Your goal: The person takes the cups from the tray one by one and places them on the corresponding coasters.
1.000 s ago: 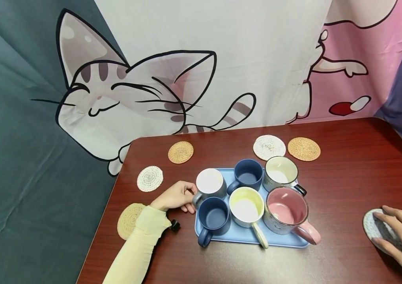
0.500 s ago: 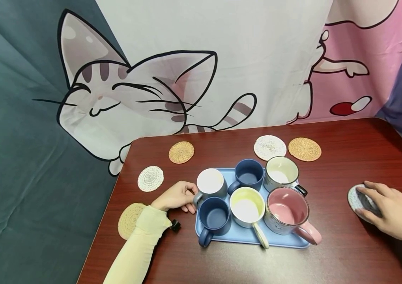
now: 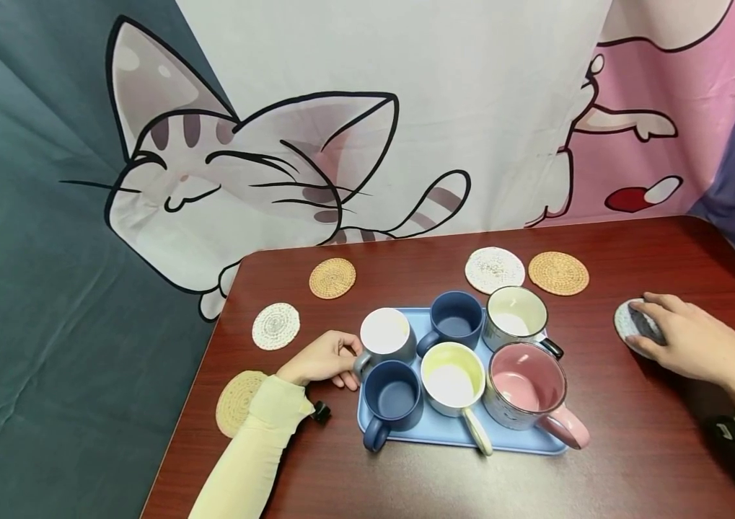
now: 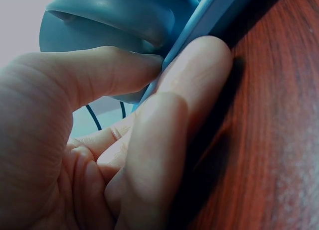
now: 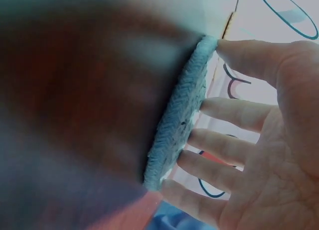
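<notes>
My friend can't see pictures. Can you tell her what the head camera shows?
A blue tray holding six mugs sits on a dark red table. The left hand holds the grey mug's handle, and the right hand rests on a grey coaster. Five more round coasters lie around.

**Bright and soft on top, blurry up close**

The head view is bright and even, with soft small shadows under the mugs [image 3: 451,360]. The table [image 3: 633,447] shines a little. Edges bend a bit. Both wrist views look bluish, and the right one is very blurry on the left.
</notes>
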Motion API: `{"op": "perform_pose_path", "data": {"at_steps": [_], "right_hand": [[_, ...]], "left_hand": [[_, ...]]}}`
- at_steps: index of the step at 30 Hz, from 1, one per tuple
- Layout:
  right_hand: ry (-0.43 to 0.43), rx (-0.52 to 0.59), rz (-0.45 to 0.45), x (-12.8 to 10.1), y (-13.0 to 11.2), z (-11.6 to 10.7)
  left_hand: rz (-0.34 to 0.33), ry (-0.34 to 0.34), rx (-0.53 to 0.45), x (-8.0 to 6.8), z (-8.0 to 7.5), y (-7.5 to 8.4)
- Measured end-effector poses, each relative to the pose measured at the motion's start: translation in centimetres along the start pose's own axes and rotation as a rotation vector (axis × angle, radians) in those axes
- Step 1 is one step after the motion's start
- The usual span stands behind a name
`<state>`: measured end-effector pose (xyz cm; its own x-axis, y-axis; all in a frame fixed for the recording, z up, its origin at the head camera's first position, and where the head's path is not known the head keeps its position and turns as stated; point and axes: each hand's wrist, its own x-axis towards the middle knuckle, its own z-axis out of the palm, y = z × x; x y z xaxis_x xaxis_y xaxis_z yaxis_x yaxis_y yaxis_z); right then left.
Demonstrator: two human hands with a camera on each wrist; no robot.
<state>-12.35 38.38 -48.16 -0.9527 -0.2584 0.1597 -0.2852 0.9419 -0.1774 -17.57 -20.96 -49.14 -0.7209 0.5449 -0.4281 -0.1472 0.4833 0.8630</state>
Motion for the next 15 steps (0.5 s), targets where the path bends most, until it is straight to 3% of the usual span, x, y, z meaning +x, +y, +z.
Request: {"op": "perform_pose_path", "data": {"at_steps": [7,15], "right_hand": [[0.003,0.012,-0.015,2.6,0.7,0.0],[-0.056,0.023,0.022,4.9,1.5,0.2]], "left_hand": [[-0.002,-0.003,-0.004,0.0,0.0,0.0],[-0.002,-0.006,0.0,-0.2,0.0,0.1]]}}
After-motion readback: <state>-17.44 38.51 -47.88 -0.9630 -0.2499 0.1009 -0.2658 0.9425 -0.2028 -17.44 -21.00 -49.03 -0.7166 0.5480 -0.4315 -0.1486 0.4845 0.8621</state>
